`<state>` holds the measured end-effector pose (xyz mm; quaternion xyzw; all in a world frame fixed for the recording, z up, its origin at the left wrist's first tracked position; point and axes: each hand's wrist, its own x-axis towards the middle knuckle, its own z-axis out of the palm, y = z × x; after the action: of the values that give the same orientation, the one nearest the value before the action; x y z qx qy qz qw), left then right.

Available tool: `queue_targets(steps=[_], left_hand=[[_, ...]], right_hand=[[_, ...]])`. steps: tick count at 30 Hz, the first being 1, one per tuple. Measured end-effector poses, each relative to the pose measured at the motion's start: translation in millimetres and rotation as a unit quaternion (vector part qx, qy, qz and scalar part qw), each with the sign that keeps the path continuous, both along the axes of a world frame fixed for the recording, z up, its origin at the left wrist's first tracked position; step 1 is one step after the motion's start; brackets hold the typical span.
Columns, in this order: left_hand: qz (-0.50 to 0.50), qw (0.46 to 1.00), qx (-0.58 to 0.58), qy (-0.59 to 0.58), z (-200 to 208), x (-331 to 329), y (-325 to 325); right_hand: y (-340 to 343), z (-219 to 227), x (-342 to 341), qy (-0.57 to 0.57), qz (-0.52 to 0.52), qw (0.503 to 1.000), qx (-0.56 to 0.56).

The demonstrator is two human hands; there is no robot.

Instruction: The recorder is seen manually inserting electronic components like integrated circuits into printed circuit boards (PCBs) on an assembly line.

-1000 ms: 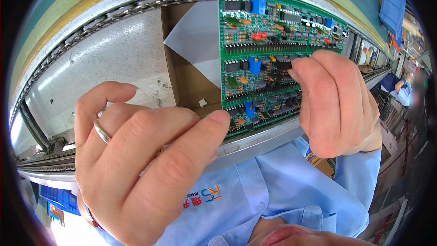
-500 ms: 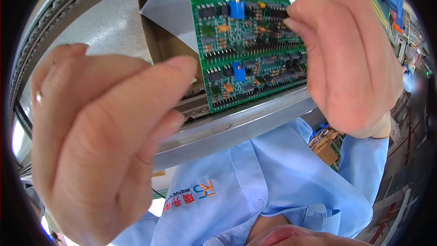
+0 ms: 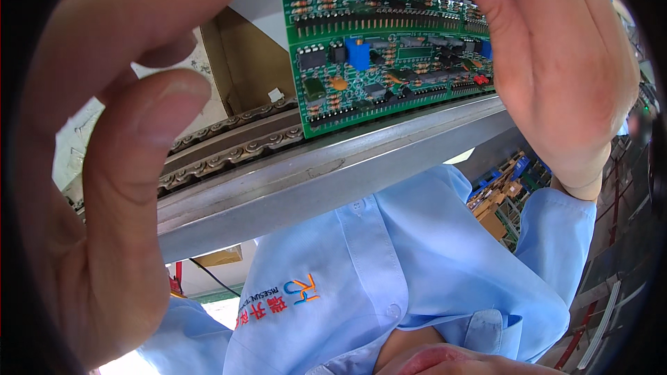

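A green circuit board (image 3: 389, 90), densely filled with black chips, blue block-shaped parts and small striped resistors, lies along the metal conveyor rail (image 3: 333, 170). Over its upper right part, my right hand (image 3: 556, 55) has thumb and fingers pinched together near the components. Whatever sits between those fingertips is hidden. My left hand (image 3: 118, 236) is raised close to the camera, left of the board. Its thumb and forefinger stand apart with nothing between them, and it does not touch the board.
A roller chain (image 3: 236, 153) runs along the inner side of the rail. Beyond it are a brown cardboard piece (image 3: 250, 62) and a pale sheet (image 3: 257, 0) beside the board. Shelving with cardboard boxes (image 3: 497, 219) stands in the background, past my blue sleeve (image 3: 556, 236).
The board and rail now appear higher in view. My left hand has moved up and left, its thumb and forefinger spreading wider. My right hand has shifted slightly up and stays pinched.
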<state>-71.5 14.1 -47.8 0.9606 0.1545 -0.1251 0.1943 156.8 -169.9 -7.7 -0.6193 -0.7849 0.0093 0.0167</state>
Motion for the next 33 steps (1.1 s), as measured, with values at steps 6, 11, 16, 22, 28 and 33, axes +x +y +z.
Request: queue_targets(steps=[6,11,16,22,28,33], left_hand=[[0.037,0.994,-0.02,-0.096,-14,-19,-12],[0.084,0.982,0.002,-0.167,1,-72,-18],[0.084,0.971,0.031,-0.224,-10,-25,-26],[0.049,0.964,0.086,-0.246,0,53,-30],[0.01,0.958,0.1,-0.269,-26,66,-29],[-0.015,0.97,0.158,-0.187,-2,64,-22]], right_hand=[[-3,0,-6,0.008,-0.004,1.0,-0.016],[9,1,-15,0.025,0.013,1.0,0.004],[-17,-2,8,0.059,-0.008,0.998,0.038],[-73,-15,63,0.15,-0.05,0.982,0.107],[-171,-80,134,0.235,-0.1,0.956,0.144],[-279,-132,220,0.306,-0.107,0.932,0.161]])
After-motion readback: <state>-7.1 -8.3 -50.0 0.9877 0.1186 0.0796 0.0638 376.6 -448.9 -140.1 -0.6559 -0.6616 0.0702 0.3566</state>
